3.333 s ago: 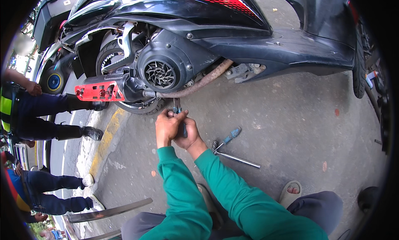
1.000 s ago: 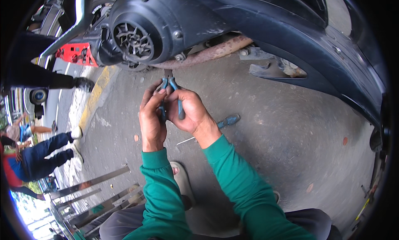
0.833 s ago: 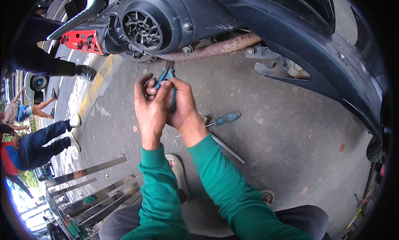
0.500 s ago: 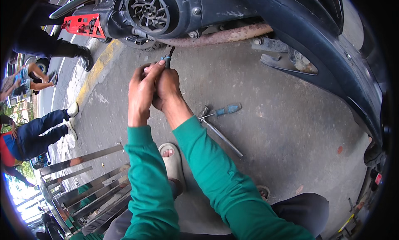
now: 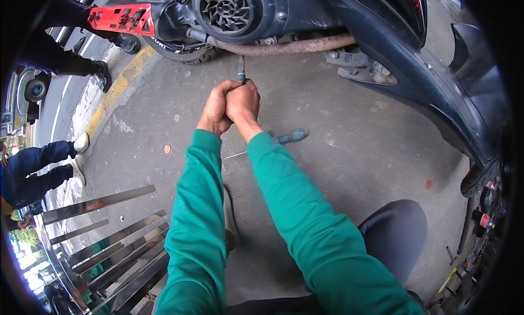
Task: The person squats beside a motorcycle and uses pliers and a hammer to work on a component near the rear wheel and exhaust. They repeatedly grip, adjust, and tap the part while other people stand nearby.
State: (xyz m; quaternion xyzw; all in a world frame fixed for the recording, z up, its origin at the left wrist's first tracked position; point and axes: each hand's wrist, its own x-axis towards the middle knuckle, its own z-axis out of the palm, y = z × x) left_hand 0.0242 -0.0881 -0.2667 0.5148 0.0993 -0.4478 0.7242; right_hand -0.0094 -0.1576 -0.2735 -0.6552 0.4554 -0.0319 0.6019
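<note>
My left hand and my right hand are clasped together around a hand tool, apparently pliers. Its narrow dark metal end and a bit of blue at the grip show above my fingers; the rest is hidden. The end points away from me, toward the rusty exhaust pipe under a dark scooter. Whether it touches anything there I cannot tell. Behind my right forearm a blue-handled screwdriver lies on the ground, its thin shaft partly covered by my sleeve.
A round finned fan cover and a red perforated plate are on the scooter. Metal bench slats stand at lower left. People's legs are at far left, near a yellow painted line. My bent knee is at lower right.
My clasped hands and the tool appear farther right, and the tool now points straight away. The long metal wrench beside the screwdriver is now hidden behind my arm. The view has shifted a little.
</note>
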